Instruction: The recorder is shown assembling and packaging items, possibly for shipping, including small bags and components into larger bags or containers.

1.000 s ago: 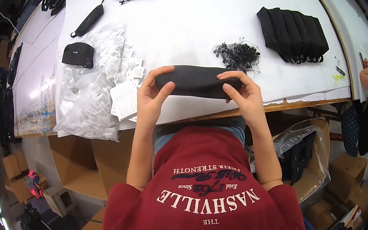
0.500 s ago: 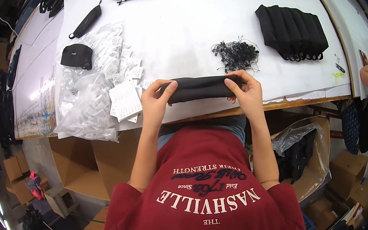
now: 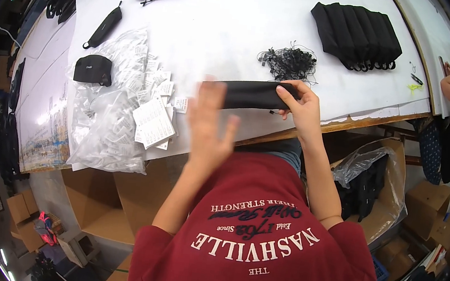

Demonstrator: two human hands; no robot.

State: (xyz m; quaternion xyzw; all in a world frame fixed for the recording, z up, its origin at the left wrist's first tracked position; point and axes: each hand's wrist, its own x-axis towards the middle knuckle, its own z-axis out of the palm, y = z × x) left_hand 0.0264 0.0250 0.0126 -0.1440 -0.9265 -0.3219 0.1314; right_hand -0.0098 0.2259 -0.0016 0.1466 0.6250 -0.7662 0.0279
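Observation:
A long, narrow black fabric pouch (image 3: 255, 95) is stretched out level above the near edge of the table. My right hand (image 3: 302, 107) pinches its right end, thumb on top and fingers behind. By the pouch's left end, my left hand (image 3: 210, 119) is blurred by motion; its fingers are stretched upward and the thumb stands apart. The fingertips overlap the pouch's end, and whether they touch it I cannot tell. Just beyond the pouch lies a tangled heap of thin black cords (image 3: 289, 63). White printed tags (image 3: 155, 123) lie left of my left hand.
Clear plastic bags of tags (image 3: 107, 127) cover the table's left part, a small black pouch (image 3: 93, 69) on them. A slim black pouch (image 3: 104, 27) lies behind. Several black pouches (image 3: 356, 38) are lined up far right, near small snips (image 3: 416, 80). Cardboard boxes (image 3: 99, 195) stand below the edge.
My left hand has let go of the pouch's left end and swung right, its fingers opening out. My right hand still grips the other end, and the pouch now lies more level.

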